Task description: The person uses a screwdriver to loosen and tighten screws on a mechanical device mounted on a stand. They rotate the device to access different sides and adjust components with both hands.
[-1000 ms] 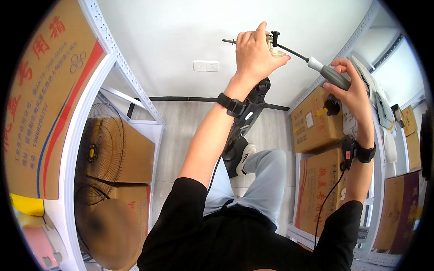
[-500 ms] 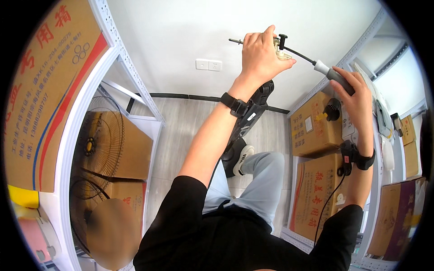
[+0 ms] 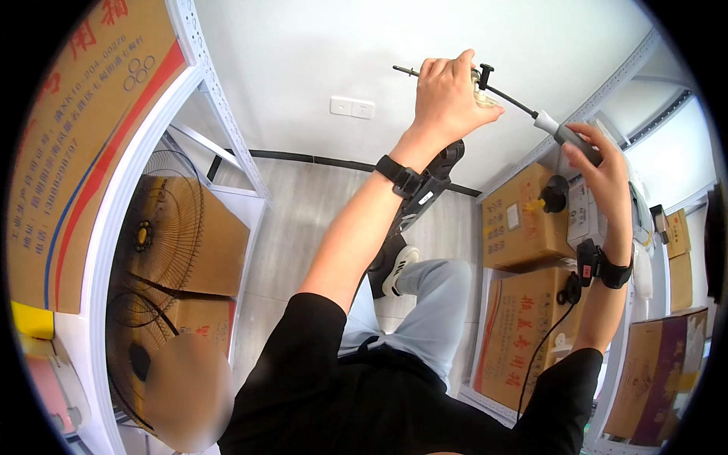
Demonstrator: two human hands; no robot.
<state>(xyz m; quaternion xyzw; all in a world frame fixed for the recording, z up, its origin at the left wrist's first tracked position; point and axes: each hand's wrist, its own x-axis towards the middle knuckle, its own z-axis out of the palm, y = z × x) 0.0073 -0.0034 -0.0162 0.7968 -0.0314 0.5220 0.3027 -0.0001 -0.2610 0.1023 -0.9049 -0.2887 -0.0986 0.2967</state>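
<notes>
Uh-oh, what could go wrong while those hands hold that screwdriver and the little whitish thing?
The screwdriver in the right hand points toward the left hand, so a slip might poke it. The pale part is held up in the air, so it might fall if that hand loosens. The black cord hanging by the right forearm might snag on the cardboard box beside it.

White wall socket [image 3: 353,108], cardboard boxes [image 3: 502,341] on pale shelving [image 3: 186,30], pinkish object [image 3: 51,390], perhaps a container
</notes>
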